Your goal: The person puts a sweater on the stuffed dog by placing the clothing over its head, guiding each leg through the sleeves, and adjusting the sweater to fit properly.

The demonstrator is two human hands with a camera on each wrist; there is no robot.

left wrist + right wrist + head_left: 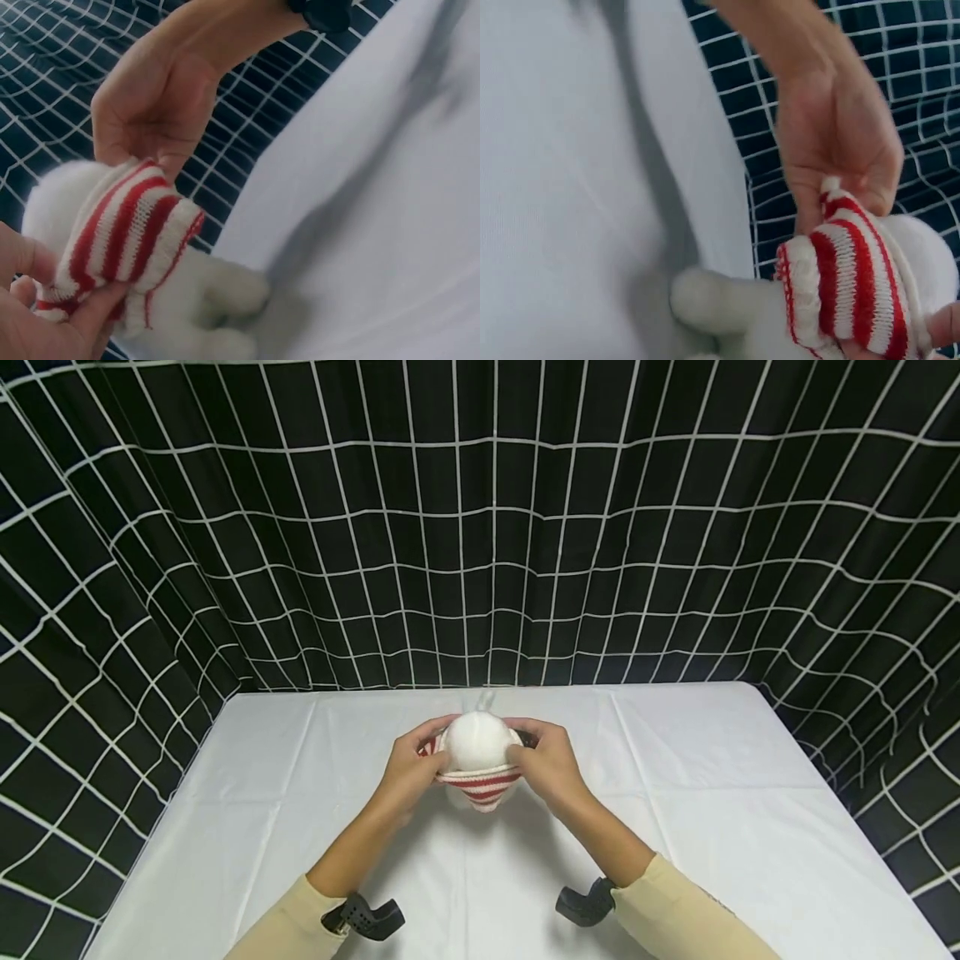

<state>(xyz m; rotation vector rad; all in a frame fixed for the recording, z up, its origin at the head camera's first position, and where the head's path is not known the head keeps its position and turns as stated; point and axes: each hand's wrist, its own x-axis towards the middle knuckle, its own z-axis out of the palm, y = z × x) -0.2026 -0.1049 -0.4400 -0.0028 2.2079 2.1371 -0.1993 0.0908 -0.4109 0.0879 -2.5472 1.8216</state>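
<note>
Both hands pinch the same red-and-white striped knit piece [480, 783], likely a small hat. The left hand [408, 770] has thumb and fingers [96, 311] curled on its left edge; the right hand [546, 764] grips the opposite edge with fingers [124, 146] bent over the rim. Between the fingers, the knit stretches over a white plush toy [478, 740], whose rounded head rises just above the fingertips. Below the fingers, a plush limb [716, 300] reaches toward the white tablecloth [712, 793]. Beyond the hands hangs a black curtain with a white grid [480, 527].
</note>
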